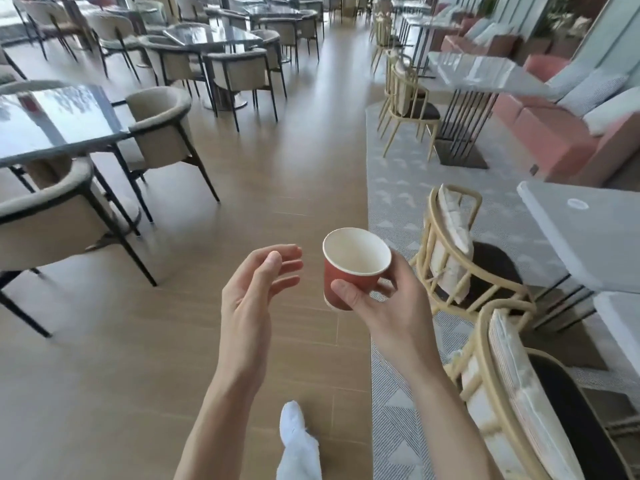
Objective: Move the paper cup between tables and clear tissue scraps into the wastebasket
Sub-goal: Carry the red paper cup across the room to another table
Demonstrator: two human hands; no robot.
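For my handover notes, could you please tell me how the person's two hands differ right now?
The right hand grips the red paper cup with thumb and fingers curled round it; the left hand holds nothing. The left hand's fingers are loosely spread; the right's are wrapped. Both are bare and raised over the wooden floor.

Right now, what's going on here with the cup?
A person is standing in the aisle of a café-like room, carrying a red paper cup in the right hand. Its fingers wrap round the cup's side; the cup is upright and looks empty. The left hand is free, loosely open beside the cup and not touching it. Dark tables stand to the left, grey ones to the right. No tissue scraps or wastebasket are in view.
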